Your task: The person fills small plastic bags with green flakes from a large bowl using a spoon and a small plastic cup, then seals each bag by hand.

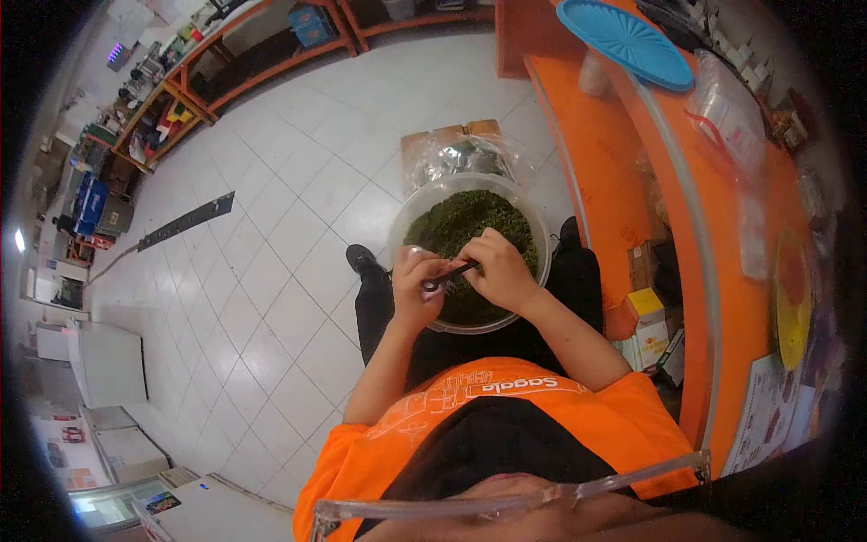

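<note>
A round translucent tub sits between my knees, holding a heap of finely broken green plant matter. Above its near side, both my hands are closed on one slim dark object. My left hand grips the lower left end of this dark stick-like object; its exact kind is too small to make out. Pinched fingers of my right hand hold the other end, close to the middle of the tub. Most of the object is covered by fingers.
Beyond the tub is a cardboard box with a clear plastic bag holding green stuff. An orange counter runs along my right, with a blue lid on top. A yellow-and-white carton stands on its lower shelf. White floor tiles extend left.
</note>
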`<action>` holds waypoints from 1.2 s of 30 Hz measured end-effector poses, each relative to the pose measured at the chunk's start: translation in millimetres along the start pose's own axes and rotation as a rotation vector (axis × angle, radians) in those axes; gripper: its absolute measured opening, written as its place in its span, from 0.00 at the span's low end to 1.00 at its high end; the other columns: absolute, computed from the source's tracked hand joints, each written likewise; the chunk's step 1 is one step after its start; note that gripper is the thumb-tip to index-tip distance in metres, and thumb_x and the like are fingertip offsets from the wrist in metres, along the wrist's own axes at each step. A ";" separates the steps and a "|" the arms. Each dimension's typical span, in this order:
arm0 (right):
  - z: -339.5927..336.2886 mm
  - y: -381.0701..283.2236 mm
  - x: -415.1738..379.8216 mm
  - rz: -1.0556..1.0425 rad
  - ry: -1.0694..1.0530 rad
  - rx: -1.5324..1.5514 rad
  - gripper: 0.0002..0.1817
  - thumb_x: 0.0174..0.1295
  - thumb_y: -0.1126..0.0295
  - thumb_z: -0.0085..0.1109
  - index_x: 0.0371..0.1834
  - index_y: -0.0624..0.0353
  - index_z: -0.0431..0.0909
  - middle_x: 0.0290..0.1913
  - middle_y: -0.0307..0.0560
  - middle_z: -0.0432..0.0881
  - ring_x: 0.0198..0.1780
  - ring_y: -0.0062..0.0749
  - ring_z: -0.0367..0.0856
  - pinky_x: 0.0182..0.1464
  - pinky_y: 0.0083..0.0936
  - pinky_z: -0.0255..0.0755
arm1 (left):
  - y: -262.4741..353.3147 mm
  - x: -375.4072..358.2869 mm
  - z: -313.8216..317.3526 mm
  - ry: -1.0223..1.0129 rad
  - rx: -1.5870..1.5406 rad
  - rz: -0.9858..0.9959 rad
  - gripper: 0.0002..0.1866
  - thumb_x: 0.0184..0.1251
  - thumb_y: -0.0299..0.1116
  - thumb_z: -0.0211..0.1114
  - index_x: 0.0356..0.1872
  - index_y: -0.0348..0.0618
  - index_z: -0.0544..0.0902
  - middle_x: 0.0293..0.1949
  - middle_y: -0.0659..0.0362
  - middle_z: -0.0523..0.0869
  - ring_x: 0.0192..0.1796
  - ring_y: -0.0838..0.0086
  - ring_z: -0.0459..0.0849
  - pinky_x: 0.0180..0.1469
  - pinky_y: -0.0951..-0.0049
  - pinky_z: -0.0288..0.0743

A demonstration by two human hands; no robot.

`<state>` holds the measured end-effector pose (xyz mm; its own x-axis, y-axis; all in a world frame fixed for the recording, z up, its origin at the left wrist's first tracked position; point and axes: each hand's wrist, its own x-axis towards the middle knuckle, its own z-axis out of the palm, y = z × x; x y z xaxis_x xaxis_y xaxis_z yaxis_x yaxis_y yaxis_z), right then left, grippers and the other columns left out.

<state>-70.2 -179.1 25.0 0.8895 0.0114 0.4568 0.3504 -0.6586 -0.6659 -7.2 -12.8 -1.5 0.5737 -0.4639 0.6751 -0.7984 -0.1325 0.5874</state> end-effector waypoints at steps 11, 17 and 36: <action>-13.2 29.5 52.7 0.382 0.144 0.304 0.11 0.60 0.65 0.60 0.38 0.62 0.82 0.25 0.46 0.80 0.29 0.27 0.78 0.33 0.25 0.70 | 5.6 0.4 1.3 0.223 -0.051 -0.152 0.24 0.59 0.31 0.64 0.57 0.41 0.69 0.45 0.51 0.77 0.44 0.64 0.77 0.49 0.69 0.71; -16.4 10.1 38.7 0.379 0.036 0.325 0.09 0.60 0.67 0.58 0.36 0.62 0.80 0.29 0.45 0.80 0.33 0.33 0.78 0.40 0.29 0.71 | -7.2 -14.8 11.1 0.170 -0.598 -0.356 0.27 0.63 0.42 0.60 0.59 0.37 0.66 0.49 0.51 0.77 0.47 0.68 0.78 0.50 0.69 0.72; -13.2 1.9 14.5 0.096 0.235 0.240 0.06 0.48 0.82 0.63 0.30 0.64 0.78 0.30 0.45 0.77 0.32 0.27 0.77 0.32 0.23 0.70 | -6.2 -11.4 4.6 0.401 0.072 -0.144 0.15 0.55 0.25 0.64 0.44 0.39 0.76 0.51 0.47 0.71 0.51 0.61 0.73 0.48 0.61 0.70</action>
<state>-60.5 -190.1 38.1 0.8395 -0.2339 0.4905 0.3525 -0.4526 -0.8191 -9.6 -10.7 -14.9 0.6948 -0.0607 0.7167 -0.7072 -0.2389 0.6654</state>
